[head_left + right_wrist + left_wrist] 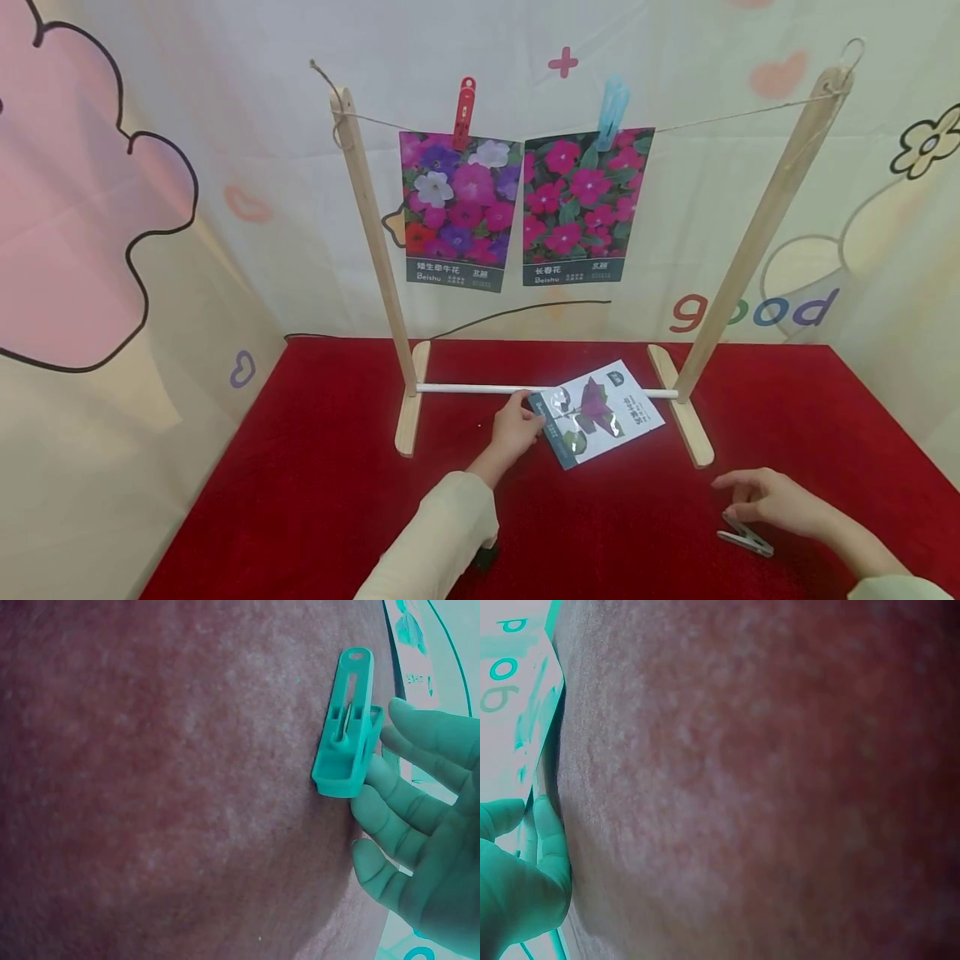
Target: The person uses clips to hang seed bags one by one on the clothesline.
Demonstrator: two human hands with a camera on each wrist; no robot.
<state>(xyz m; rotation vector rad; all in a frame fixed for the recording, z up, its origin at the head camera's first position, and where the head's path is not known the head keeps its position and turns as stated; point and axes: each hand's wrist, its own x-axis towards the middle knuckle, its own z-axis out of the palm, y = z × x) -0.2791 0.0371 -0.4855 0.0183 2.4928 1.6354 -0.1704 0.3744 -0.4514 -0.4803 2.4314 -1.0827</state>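
My left hand [517, 429] pinches the left edge of a white flower seed packet [600, 412] with a purple bloom on it, tilted over the red cloth and in front of the stand's white bar. In the left wrist view, thumb and fingers [551, 840] meet on the packet's edge. At the right, my right hand [776, 502] is beside a pale clothespin [746, 537] lying on the cloth. The right wrist view shows loosely bent fingers [397, 802] close against the clothespin's side, not closed round it; whether they touch is hard to tell.
A wooden stand [757, 225] with a string spans the table. Two seed packets hang from it, a petunia one [461, 208] under a red clothespin [464, 112] and a pink-flowered one [581, 208] under a blue clothespin [612, 112]. A small dark object [486, 557] lies partly behind the left sleeve.
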